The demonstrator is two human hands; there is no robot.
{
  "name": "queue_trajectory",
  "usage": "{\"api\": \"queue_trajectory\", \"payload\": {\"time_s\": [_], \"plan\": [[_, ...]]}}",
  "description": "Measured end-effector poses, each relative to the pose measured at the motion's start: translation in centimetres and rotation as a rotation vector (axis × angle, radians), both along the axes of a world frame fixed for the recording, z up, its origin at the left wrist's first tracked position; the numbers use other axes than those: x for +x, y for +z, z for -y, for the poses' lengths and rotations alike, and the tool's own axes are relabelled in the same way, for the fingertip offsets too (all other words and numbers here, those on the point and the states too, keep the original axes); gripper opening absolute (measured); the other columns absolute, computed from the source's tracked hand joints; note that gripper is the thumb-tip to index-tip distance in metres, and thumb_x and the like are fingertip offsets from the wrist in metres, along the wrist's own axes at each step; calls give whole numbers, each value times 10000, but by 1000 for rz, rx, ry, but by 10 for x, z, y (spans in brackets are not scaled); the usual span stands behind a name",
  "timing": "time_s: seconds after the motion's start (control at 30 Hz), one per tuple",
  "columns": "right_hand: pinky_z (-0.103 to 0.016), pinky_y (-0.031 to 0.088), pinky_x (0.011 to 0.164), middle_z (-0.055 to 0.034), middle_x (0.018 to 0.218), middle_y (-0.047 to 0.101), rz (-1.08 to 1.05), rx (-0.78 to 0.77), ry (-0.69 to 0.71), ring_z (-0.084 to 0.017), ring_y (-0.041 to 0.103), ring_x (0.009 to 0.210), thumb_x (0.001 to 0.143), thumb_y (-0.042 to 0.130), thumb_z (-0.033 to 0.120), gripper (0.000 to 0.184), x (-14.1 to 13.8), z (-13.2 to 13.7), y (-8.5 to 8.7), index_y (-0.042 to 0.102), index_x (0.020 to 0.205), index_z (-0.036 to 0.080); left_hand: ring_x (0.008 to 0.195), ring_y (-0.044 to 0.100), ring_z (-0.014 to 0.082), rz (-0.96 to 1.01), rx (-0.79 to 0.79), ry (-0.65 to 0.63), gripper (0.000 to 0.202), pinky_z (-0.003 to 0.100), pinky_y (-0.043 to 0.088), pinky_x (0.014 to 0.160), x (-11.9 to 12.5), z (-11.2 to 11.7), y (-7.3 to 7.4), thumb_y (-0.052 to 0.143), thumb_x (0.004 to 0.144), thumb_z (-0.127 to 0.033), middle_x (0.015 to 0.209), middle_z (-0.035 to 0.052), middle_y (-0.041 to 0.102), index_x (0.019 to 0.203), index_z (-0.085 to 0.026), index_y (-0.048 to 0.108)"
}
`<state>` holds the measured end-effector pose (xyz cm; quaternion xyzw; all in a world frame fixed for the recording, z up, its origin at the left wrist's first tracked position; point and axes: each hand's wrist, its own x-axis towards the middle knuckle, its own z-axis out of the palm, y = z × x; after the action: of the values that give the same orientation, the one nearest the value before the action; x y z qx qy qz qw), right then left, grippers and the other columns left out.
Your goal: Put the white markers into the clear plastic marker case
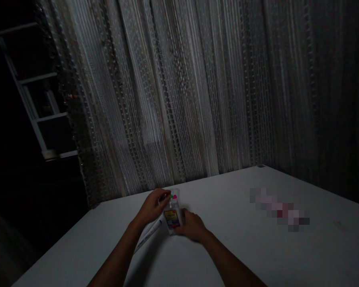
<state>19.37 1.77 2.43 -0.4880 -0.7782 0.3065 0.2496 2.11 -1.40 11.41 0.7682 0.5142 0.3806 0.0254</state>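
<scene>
A clear plastic container (173, 217) with a yellow and dark printed label stands on the white table. Its upper part shows one green end (171, 196) and one pink end (175, 197), which look like marker tips or caps. My right hand (193, 225) is wrapped round the container's lower right side, thumb across the front. At the upper left of the container, my left hand (155, 205) has its fingers pinched together at the green end. Slim white markers (149, 234) lie on the table beside my left forearm, partly hidden by it.
The white table (227, 203) reaches back to a patterned curtain (173, 99). A pixelated pinkish patch (279, 209) covers something on the right side of the table. A pale-framed shelf or window (36, 95) stands in the dark at left.
</scene>
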Motion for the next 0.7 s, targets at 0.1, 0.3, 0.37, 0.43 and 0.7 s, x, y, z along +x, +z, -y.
{"api": "queue_trajectory", "payload": {"time_s": [0.1,0.3,0.37,0.43,0.7], "plan": [[-267,412,634,-50,998,707,-13,7,9,-253,657,894,540,781,472,624,0,1,0,594,1081,222,840,607,206,-60,1,-18,369,324,483,754,1,3,2,495,858,-421,953,97,684,1046,-159,675],[-263,405,618,-60,1028,704,-10,-4,1,-261,655,913,531,784,468,608,-2,2,1,602,1055,220,826,607,208,-118,18,-31,361,332,480,787,3,3,5,466,884,-417,944,104,687,997,-157,690],[-264,400,610,-62,1013,707,-6,7,2,-260,658,893,531,782,472,612,-2,1,1,603,1056,214,831,604,209,-116,29,-38,364,333,481,784,2,2,4,461,887,-410,946,112,679,995,-145,687],[-270,403,618,-66,1015,707,-4,23,4,-263,658,894,537,777,486,632,-2,1,0,597,1078,213,850,600,211,-116,38,-40,363,335,480,787,1,1,3,461,887,-403,959,115,673,1015,-142,678],[-292,425,658,-80,1048,703,6,39,-2,-291,653,949,557,762,508,624,-2,3,0,601,1081,210,815,590,208,-148,37,-3,355,339,482,749,-2,4,6,466,868,-425,913,98,666,967,-152,670]]}}
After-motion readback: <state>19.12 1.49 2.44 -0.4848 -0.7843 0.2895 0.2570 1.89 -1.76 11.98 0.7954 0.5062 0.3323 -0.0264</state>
